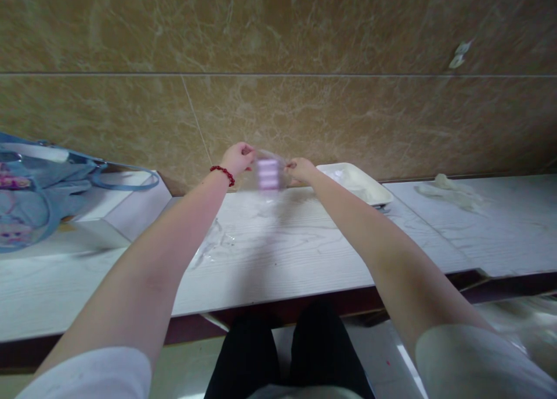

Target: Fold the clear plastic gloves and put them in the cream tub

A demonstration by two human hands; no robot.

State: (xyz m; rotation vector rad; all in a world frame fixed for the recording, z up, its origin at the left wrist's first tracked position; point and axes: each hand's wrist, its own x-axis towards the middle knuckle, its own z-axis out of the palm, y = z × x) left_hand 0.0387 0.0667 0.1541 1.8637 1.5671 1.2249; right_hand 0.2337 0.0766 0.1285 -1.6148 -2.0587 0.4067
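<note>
Both my arms reach out over the white wood-grain table. Between my hands hangs a clear plastic bag (268, 174) with pale purple, block-like items in it, blurred by motion. My left hand (238, 158), with a red bead bracelet at the wrist, pinches the bag's left upper edge. On the other side my right hand (300, 170) pinches its right upper edge. What the purple items are I cannot make out. Just right of my right hand lies a white tray (378, 195) with clear plastic inside, partly hidden by my forearm.
Crumpled clear plastic (213, 242) lies beside my left forearm. To the left stand a white box (126, 213) and a blue bag (30, 196) with straps. A thin whitish plastic piece (452, 193) rests farther right. Behind the table rises a brown marbled wall (304, 109).
</note>
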